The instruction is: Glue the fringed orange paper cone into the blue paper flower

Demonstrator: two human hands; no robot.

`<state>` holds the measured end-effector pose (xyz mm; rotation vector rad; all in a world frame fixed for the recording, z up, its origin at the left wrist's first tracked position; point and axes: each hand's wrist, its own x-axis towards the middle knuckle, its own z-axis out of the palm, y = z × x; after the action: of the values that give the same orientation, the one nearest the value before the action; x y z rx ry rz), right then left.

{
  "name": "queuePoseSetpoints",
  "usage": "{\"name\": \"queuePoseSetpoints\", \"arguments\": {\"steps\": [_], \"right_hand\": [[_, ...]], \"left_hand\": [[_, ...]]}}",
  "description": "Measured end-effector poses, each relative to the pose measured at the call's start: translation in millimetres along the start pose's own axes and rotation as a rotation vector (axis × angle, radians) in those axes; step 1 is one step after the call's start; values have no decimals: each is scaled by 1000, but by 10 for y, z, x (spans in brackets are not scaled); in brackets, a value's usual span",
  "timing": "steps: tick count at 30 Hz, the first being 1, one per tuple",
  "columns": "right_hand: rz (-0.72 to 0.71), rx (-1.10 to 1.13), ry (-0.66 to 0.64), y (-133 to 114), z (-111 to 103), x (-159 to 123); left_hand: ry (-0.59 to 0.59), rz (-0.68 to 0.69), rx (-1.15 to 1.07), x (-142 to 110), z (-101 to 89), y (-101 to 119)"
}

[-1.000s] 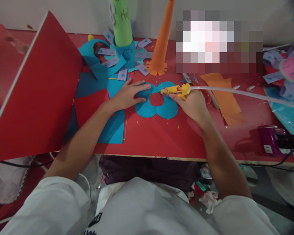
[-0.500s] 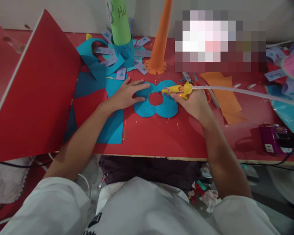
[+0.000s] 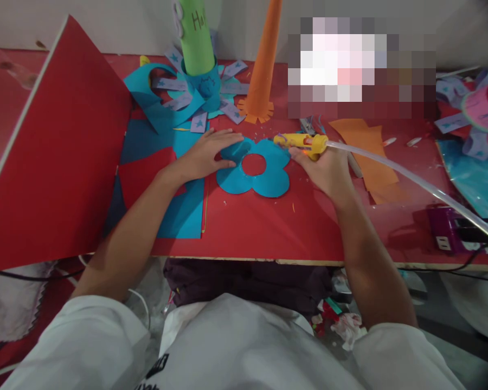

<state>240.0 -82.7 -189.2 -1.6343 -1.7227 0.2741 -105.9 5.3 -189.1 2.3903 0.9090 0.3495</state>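
Observation:
On the red table lies a blue paper flower with rounded petals and a round hole in its middle. My left hand rests at the flower's upper left petal, fingers stretched out and thumb apart from them, touching the paper. My right hand is wrapped round a yellow hot glue gun, and a small orange light glows on it. The gun's nozzle points left, at the upper right petal's edge. A long clear glue stick sticks out of the gun's back and curves down to the right.
A red board stands tilted at the left. Blue sheets and a red paper piece lie under my left forearm. Behind stand an orange paper cone and a green paper tube. Orange scraps and a purple power box are rightward.
My right hand has drawn the glue gun to the right, away from the flower's middle. The flower has shifted slightly left and turned a little. The glue stick's end has swung downward.

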Motion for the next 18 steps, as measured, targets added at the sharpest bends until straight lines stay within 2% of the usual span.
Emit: {"name": "queuePoseSetpoints", "arguments": {"steps": [4,11,18], "right_hand": [[6,-8,-9,14,6,7],[-11,3,-97,-18,50,-19],[-72,6,-145,-74,67,-19]], "left_hand": [[-1,38,-15,-2,-33,-67],[178,15,9,20,102,19],[130,-24,104,33,141,49]]}}
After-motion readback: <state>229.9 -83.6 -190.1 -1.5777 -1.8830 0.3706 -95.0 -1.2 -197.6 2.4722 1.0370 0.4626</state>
